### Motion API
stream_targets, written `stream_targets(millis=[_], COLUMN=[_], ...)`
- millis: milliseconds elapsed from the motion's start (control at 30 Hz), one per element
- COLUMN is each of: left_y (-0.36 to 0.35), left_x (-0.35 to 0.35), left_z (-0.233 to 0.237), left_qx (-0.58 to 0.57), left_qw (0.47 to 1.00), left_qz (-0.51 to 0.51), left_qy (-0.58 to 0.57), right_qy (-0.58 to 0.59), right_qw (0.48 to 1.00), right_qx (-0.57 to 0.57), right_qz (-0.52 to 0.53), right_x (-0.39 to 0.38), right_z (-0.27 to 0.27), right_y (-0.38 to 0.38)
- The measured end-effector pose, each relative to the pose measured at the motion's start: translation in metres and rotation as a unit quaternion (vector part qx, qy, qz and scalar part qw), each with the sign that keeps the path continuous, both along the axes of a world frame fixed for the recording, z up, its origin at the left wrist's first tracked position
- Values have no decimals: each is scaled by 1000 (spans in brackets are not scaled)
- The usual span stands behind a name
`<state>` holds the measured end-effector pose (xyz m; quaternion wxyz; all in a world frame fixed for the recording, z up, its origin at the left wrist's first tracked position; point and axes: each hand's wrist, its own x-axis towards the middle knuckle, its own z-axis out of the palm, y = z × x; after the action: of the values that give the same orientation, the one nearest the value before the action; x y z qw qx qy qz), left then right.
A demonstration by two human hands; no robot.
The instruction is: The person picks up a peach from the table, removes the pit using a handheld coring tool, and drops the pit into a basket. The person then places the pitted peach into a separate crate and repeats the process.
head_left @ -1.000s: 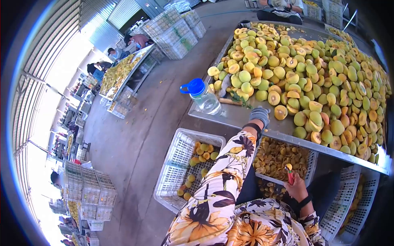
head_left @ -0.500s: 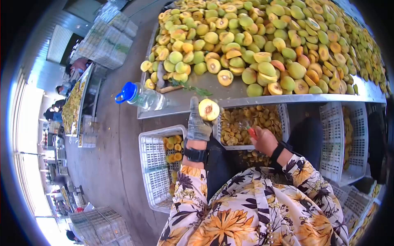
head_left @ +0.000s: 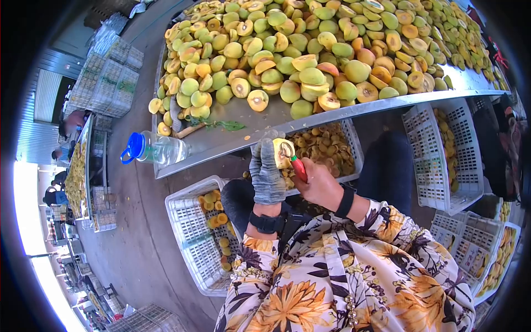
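Observation:
My left hand (head_left: 267, 176), in a grey glove, holds a halved peach (head_left: 280, 152) with its cut face turned to the right. In my bare right hand (head_left: 323, 187) is a pitting tool (head_left: 299, 168) with a red handle. Its metal tip meets the cut face around the pit; its exact shape is too small to make out. Both hands are just in front of the metal table (head_left: 249, 119), above a white crate (head_left: 359, 152) holding peach pieces. A large heap of peach halves (head_left: 287, 41) covers much of the table.
A water bottle (head_left: 160, 148) with a blue lid stands at the table's left corner, near a wooden-handled tool (head_left: 189, 131) and green leaves (head_left: 224, 124). A white crate (head_left: 180, 232) with peach halves sits left; another crate (head_left: 437, 171) stands right. Other people work at a far table (head_left: 86, 166).
My right hand has come up and left, bringing the tool to the peach half, which was held apart from it before. The view has shifted, so the table appears further left and higher.

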<state>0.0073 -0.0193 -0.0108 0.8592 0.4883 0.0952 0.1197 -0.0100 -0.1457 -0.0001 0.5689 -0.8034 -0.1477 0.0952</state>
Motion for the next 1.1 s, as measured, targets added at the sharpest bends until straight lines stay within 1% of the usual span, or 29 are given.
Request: stream_targets(millis=[100, 200, 267, 333, 367, 400, 467, 500, 533, 600, 633, 667, 700, 733, 800, 833, 867, 900, 933, 967, 1000, 1033, 1067, 1100], left_y=[-4, -8, -7, -2, 1, 4, 13, 17, 18, 19, 18, 16, 12, 11, 11, 18, 26, 34, 40, 43, 43, 43, 44, 43], left_x=[0, 0, -1, 0, 2, 2, 4, 5, 5, 3, 4, 5, 7, 8, 10, 13, 14, 14, 15, 13, 15, 18, 20, 22], left_z=[-7, -12, -14, -13, -13, -13, -12, -14, -16, -19, -22, -26, -21, -15, 0, -5, -6, -5, -4, -2, -17, -43, -56, -42], left_qx=[-19, -22, -20, -89, -105, -105, -107, -117, -117, -62, -62, -64, -67, -68, -120, -143, -142, -113, -84, -17, -18, 47, 112, 64], left_qw=[1000, 999, 999, 994, 992, 991, 982, 978, 978, 984, 984, 986, 988, 988, 981, 967, 967, 965, 950, 941, 940, 951, 957, 946], left_qz=[5, 14, 24, -4, -5, -1, -63, -78, -77, -54, -56, -32, -9, -11, -48, -41, -41, -146, -251, -263, -265, -234, -203, -248], left_qy=[15, 25, 30, 55, 74, 77, 143, 155, 155, 157, 159, 149, 137, 138, 147, 209, 210, 187, 163, 214, 215, 196, 175, 196], right_qy=[-8, 25, 60, 55, 50, 53, 32, 33, 13, -4, 6, 14, -2, -2, 5, 0, 2, -20, -41, -38, -15, 8, 8, -13], right_qw=[1000, 999, 998, 998, 998, 998, 997, 997, 996, 994, 995, 996, 997, 997, 1000, 999, 999, 999, 999, 999, 1000, 999, 999, 999], right_qx=[10, 19, 33, 18, 3, 3, -37, -37, -50, -62, -30, 1, 36, 35, -9, -9, -9, -16, -25, -26, -16, -4, -4, 3], right_qz=[-22, -21, 5, 21, 36, 40, 62, 63, 74, 86, 90, 93, 67, 65, -17, -43, -50, -33, -17, -20, 16, 51, 51, 45], right_x=[-5, -7, -9, -10, -12, -13, -11, -10, -8, -7, -6, -5, -7, -7, -5, 0, 7, 15, 21, 24, 26, 26, 25, 24], right_z=[-3, -5, -9, -10, -11, -13, -15, -15, -14, -16, -18, -18, -11, -6, 5, 10, 2, 1, 1, 4, 11, 15, 12, 5], right_y=[-1, -2, -2, -2, -2, -1, -2, -2, -3, -1, 1, 3, 6, 6, 6, 1, -5, -13, -19, -21, -22, -21, -18, -14])
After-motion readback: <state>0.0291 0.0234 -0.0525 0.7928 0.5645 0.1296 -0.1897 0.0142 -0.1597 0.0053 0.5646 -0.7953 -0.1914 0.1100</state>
